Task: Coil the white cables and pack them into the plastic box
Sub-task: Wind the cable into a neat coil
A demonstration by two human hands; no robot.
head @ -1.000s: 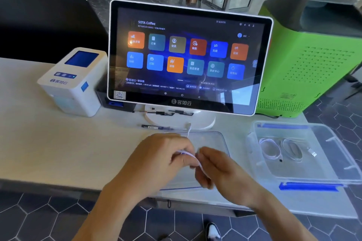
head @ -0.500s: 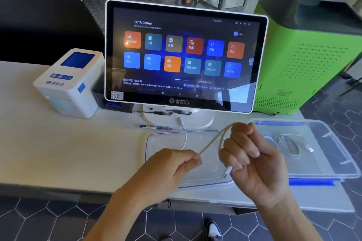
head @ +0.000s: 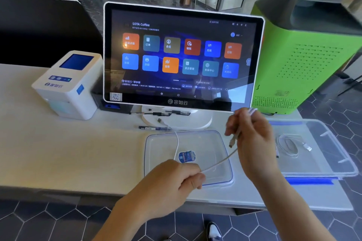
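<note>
A white cable (head: pixel 219 163) is held taut above the box lid (head: pixel 211 143), pinched in the closed left hand (head: pixel 172 180) at its low end and gripped in the raised, closed right hand (head: pixel 252 143), below which a connector end (head: pixel 232 142) hangs, while the remaining length (head: pixel 176 143) trails back over the lid toward the pen (head: pixel 154 128) and the monitor base. A second coiled cable (head: pixel 288 146) is seen lying inside the clear plastic box (head: pixel 337 148) to the right on the pale surface (head: pixel 68 152). A touchscreen terminal (head: pixel 182 58), a white printer (head: pixel 68 84) and a green machine (head: pixel 305 55) are noted behind.
</note>
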